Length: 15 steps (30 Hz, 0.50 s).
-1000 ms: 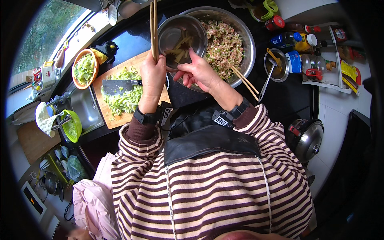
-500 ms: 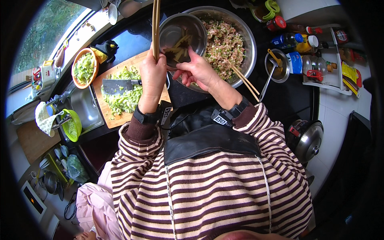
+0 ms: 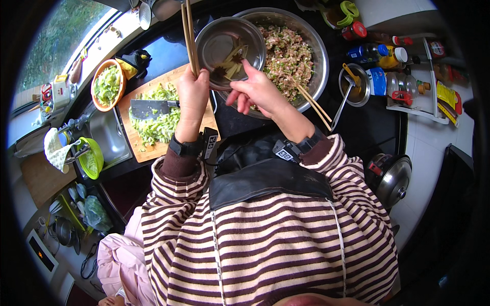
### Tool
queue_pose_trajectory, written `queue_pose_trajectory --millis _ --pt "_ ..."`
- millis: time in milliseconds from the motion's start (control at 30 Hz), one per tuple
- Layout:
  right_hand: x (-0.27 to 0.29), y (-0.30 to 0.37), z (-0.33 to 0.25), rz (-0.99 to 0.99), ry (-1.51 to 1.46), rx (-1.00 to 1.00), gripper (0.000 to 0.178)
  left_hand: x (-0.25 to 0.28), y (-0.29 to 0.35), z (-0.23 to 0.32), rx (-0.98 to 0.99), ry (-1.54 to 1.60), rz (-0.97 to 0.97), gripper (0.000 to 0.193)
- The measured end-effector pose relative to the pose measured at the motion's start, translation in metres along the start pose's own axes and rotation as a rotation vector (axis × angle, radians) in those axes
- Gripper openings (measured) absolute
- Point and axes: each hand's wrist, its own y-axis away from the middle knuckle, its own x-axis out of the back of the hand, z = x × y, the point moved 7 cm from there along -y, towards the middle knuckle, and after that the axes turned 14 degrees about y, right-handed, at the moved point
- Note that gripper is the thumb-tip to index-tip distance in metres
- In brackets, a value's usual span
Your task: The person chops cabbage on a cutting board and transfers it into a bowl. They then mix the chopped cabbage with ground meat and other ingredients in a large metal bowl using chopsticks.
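My left hand (image 3: pixel 193 97) holds a pair of wooden chopsticks (image 3: pixel 188 35) upright beside a small steel bowl (image 3: pixel 224 43). The small bowl holds dark spices and pale strips in a little liquid. My right hand (image 3: pixel 258 89) grips that bowl's near rim, with its fingertips at the inside edge. The bowl sits tilted over the edge of a large steel bowl (image 3: pixel 316 46) filled with minced meat and chopped greens. A second pair of chopsticks (image 3: pixel 314 104) rests on the large bowl's near rim.
To the left, a wooden cutting board (image 3: pixel 133 137) carries chopped greens and a cleaver (image 3: pixel 148 108). Beyond it are an orange bowl of greens (image 3: pixel 107 84), a sink (image 3: pixel 109 135) and a green colander (image 3: pixel 92 160). At the right are a small bowl with a spoon (image 3: pixel 354 84), bottles (image 3: pixel 380 56) and a pot lid (image 3: pixel 390 178).
The chopsticks in my left hand have tilted slightly to the left. The small bowl and my right hand have hardly moved.
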Motion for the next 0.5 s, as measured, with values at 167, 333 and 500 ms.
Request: queue_pose_trajectory --millis 167,333,500 --pt "0.03 0.016 -0.003 0.123 0.231 0.069 0.068 0.006 0.001 -0.014 0.044 0.025 0.009 0.017" --pt "0.033 0.006 0.008 0.073 0.248 0.01 0.073 0.009 0.002 -0.014 0.035 0.012 0.02 0.016" --pt "0.019 0.001 0.015 0.018 0.249 -0.009 0.079 0.009 0.004 -0.006 0.021 -0.02 0.023 0.016"
